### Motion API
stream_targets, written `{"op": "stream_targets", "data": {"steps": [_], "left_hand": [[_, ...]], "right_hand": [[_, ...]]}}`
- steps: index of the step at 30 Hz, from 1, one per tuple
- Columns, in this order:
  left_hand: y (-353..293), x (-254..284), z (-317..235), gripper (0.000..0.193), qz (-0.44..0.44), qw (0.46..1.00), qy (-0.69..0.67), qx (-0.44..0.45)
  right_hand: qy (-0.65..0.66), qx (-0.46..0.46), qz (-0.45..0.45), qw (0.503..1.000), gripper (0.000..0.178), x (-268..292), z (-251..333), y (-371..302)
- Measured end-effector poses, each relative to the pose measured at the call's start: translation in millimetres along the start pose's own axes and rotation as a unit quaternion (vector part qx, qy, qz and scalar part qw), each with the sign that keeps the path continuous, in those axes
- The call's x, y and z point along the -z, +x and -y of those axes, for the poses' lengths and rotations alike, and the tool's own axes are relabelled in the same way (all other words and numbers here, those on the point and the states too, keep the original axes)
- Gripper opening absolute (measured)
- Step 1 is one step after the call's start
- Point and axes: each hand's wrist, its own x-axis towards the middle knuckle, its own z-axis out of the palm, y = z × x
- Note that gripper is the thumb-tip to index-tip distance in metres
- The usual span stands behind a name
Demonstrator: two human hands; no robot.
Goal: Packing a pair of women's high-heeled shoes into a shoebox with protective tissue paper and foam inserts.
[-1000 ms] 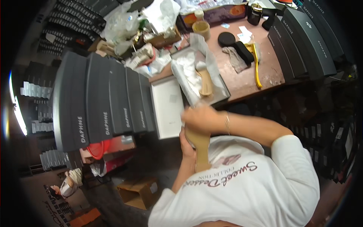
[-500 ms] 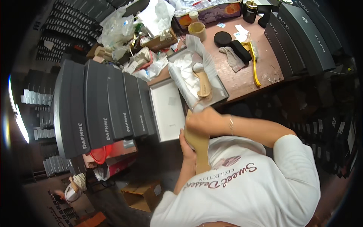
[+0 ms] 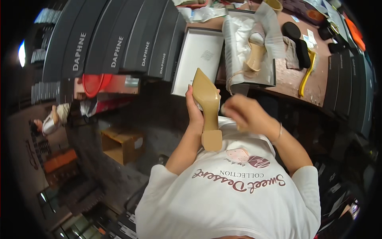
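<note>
A beige pointed shoe [image 3: 207,95] with a block heel is held sole-up in front of my chest. My left hand [image 3: 194,109] wraps its side, thumb along the edge, with the other fingers hidden beneath. Just right of the shoe and apart from it, my right hand [image 3: 250,114] has bent fingers blurred by motion; whether they hold anything does not show. Beyond it, a matching shoe [image 3: 256,55] lies among white tissue in an open shoe box [image 3: 262,83]. The white-lined box lid [image 3: 199,53] lies left of that box.
Tall dark shoe boxes [image 3: 99,44] stand at the left, and more dark boxes [image 3: 342,85] at the right. On the table [image 3: 278,85] are a yellow-handled brush [image 3: 305,81], a grey cloth [image 3: 291,53] and a round black thing [image 3: 291,30]. A cardboard box [image 3: 123,145] sits on the floor; a person [image 3: 51,121] is far left.
My right hand has come off the sole and moved to the right. The shoe now shows its whole sole and heel. The view has shifted, with the table higher in it.
</note>
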Motion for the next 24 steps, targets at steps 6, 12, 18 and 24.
{"op": "stream_targets", "data": {"steps": [6,12,18,24], "left_hand": [[-10,0,7,0.062,-0.038,0.999,-0.019,-0.012],[-8,-6,11,0.062,-0.028,0.999,-0.019,-0.001],[11,-8,-29,0.063,-0.024,0.992,0.041,-0.117],[84,-69,-84,0.054,0.036,0.507,0.668,-0.543]], "right_hand": [[-0.103,0.157,0.155,0.97,0.012,-35,11,-25],[-0.073,0.19,0.121,0.971,0.011,-41,21,-27],[-0.052,0.043,0.059,0.996,0.013,-17,-14,-51],[0.031,-0.128,-0.15,0.98,0.015,35,-21,-47]]}}
